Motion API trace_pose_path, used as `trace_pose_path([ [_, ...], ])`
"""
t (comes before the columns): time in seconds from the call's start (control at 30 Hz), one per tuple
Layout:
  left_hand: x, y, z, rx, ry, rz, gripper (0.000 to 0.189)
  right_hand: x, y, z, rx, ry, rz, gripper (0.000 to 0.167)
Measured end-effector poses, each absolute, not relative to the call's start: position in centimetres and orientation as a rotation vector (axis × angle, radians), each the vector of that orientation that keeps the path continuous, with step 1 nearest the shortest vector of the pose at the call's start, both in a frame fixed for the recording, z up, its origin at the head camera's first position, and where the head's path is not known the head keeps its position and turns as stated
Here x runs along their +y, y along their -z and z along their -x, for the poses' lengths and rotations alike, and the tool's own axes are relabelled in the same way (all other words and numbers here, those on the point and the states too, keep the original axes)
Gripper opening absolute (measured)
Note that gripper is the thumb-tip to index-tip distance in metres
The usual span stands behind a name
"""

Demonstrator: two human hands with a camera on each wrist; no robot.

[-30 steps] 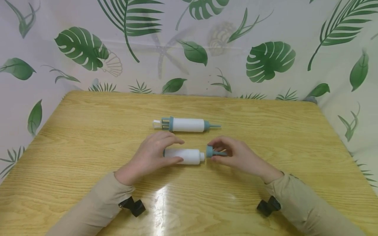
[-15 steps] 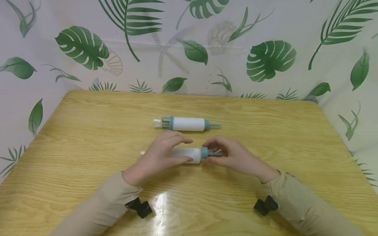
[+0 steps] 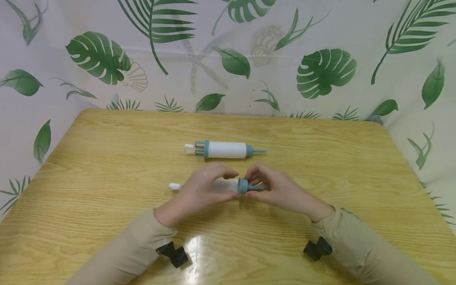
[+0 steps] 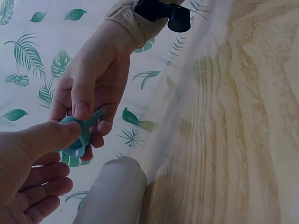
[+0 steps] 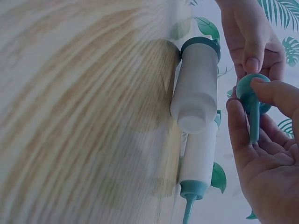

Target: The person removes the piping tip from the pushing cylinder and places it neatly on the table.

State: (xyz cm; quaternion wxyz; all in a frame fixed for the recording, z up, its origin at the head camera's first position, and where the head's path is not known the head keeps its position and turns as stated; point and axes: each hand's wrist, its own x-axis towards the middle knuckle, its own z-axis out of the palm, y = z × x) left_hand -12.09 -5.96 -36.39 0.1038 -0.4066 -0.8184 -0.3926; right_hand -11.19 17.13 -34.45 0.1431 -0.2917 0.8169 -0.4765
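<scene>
Both hands meet near the table's middle at a teal nozzle cap (image 3: 243, 186), a round cap with a thin spout. My right hand (image 3: 285, 190) pinches it by its spout side, thumb in front and fingers behind. The thumb and curved fingers of my left hand (image 3: 201, 190) are around the rim's open side; its thumb overlaps the cap in the left wrist view. Below the hands lies a syringe-like tool's white barrel (image 5: 196, 86), its bare neck facing the right wrist camera. Its white handle end (image 3: 174, 186) sticks out left of my left hand.
A second syringe-like tool (image 3: 227, 150) with white barrel, teal collar and teal spout lies just beyond the hands. The wooden table (image 3: 107, 158) ends at a leaf-printed cloth (image 3: 149, 91). Black cameras (image 3: 174, 254) hang from both sleeves.
My left hand has moved right along the barrel, uncovering the handle end, and reached the nozzle cap. My right hand has shifted slightly left, carrying the cap over the barrel's neck end.
</scene>
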Motion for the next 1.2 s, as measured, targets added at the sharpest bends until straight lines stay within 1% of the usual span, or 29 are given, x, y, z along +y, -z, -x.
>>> trace_pose_path([
  [0.23,-5.74,36.60,12.09,-2.385,1.158,1.217,0.035,17.18,34.44,11.14,2.335,1.389,0.838,0.033],
  [0.6,-5.69,36.58,11.99,-2.414,1.210,1.199,0.031,17.28,34.63,11.28,2.345,1.385,0.922,0.020],
  [0.7,-5.73,36.63,11.99,-2.438,1.211,1.180,0.032,17.31,34.67,11.32,2.332,1.380,0.923,0.019],
  [0.87,-5.87,36.56,11.98,-2.473,1.205,1.161,0.033,17.37,34.70,11.36,2.321,1.382,0.912,0.024],
  [1.2,-6.06,36.40,12.00,-2.504,1.254,1.124,0.031,17.42,34.55,11.29,2.443,1.397,0.899,0.018],
])
